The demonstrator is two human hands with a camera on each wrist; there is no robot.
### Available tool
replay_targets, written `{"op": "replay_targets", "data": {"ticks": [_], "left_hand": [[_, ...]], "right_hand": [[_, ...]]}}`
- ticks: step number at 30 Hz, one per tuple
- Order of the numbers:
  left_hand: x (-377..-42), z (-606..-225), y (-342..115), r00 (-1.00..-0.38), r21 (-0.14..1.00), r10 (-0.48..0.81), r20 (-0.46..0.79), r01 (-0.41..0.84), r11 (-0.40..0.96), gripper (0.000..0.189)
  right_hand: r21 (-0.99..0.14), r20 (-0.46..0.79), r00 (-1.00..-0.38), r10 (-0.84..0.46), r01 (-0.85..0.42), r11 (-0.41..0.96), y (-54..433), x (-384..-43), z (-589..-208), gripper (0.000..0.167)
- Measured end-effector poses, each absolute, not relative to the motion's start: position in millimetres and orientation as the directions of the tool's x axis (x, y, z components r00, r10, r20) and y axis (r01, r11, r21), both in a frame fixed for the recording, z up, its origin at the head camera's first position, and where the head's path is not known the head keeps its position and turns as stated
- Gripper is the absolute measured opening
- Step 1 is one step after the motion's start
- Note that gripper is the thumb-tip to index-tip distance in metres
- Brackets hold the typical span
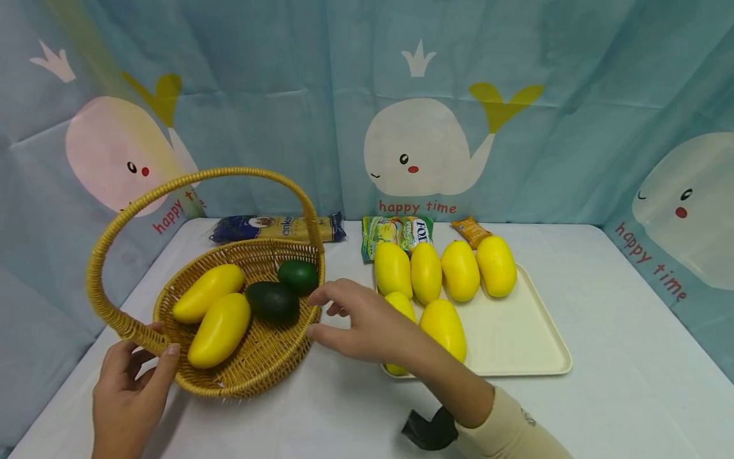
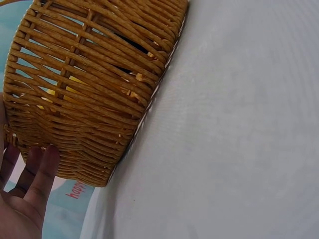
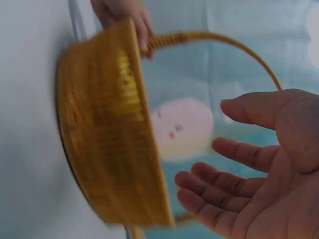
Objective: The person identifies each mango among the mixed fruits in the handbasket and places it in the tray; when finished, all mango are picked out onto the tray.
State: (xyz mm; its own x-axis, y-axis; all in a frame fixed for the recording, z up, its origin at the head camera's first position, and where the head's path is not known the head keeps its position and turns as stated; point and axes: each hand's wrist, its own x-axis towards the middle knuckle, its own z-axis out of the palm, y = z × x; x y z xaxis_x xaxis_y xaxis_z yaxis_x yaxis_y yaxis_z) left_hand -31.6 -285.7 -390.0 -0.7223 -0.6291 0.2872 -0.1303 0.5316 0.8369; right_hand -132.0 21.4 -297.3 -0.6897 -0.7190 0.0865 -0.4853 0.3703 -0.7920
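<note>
A wicker basket point(image 1: 269, 376) with a tall arched handle stands at the left of the table. Inside lie two yellow mangoes point(image 1: 220, 330) and two dark green avocados point(image 1: 273, 303). At its near left side my left hand point(image 1: 129, 389) grips the rim by the handle's foot. In the left wrist view the fingers point(image 2: 42, 174) of that hand lie against the woven outer wall. My right hand point(image 1: 358, 322) is beside the basket's right rim, its fingers loosely bent and the palm holding nothing, as the right wrist view also shows.
A cream tray point(image 1: 516, 338) at the right holds several yellow mangoes point(image 1: 460, 271). Behind stand a blue pasta packet point(image 1: 281, 227), a green FOX candy bag point(image 1: 395, 231) and a small orange packet point(image 1: 471, 231). A black object point(image 1: 430, 430) lies near my right sleeve. A curtain point(image 1: 275, 127) closes off the back.
</note>
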Motion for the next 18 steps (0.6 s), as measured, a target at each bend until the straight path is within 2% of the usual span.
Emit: {"op": "replay_targets", "data": {"ticks": [6, 9, 11, 14, 18], "left_hand": [[-31, -389, -286, -0.721, 0.835, -0.622, 0.306, -0.11, 0.539, 0.044], [-30, -388, -288, -0.716, 0.836, -0.621, 0.319, -0.096, 0.541, 0.043], [-30, -388, -289, -0.715, 0.836, -0.617, 0.328, -0.084, 0.543, 0.043], [-30, -389, -288, -0.721, 0.832, -0.608, 0.332, -0.08, 0.549, 0.043], [-31, -390, -288, -0.728, 0.831, -0.604, 0.324, -0.086, 0.55, 0.043]], "right_hand": [[-0.706, 0.142, -0.52, -0.842, -0.649, 0.283, -35, -127, -310, 0.034], [-0.7, 0.092, -0.489, -0.867, -0.652, 0.293, -62, -128, -315, 0.04], [-0.707, 0.055, -0.517, -0.854, -0.624, 0.333, -79, -131, -319, 0.047], [-0.731, 0.013, -0.601, -0.799, -0.551, 0.402, -99, -138, -327, 0.055], [-0.709, -0.011, -0.682, -0.732, -0.51, 0.486, -118, -144, -337, 0.059]]}}
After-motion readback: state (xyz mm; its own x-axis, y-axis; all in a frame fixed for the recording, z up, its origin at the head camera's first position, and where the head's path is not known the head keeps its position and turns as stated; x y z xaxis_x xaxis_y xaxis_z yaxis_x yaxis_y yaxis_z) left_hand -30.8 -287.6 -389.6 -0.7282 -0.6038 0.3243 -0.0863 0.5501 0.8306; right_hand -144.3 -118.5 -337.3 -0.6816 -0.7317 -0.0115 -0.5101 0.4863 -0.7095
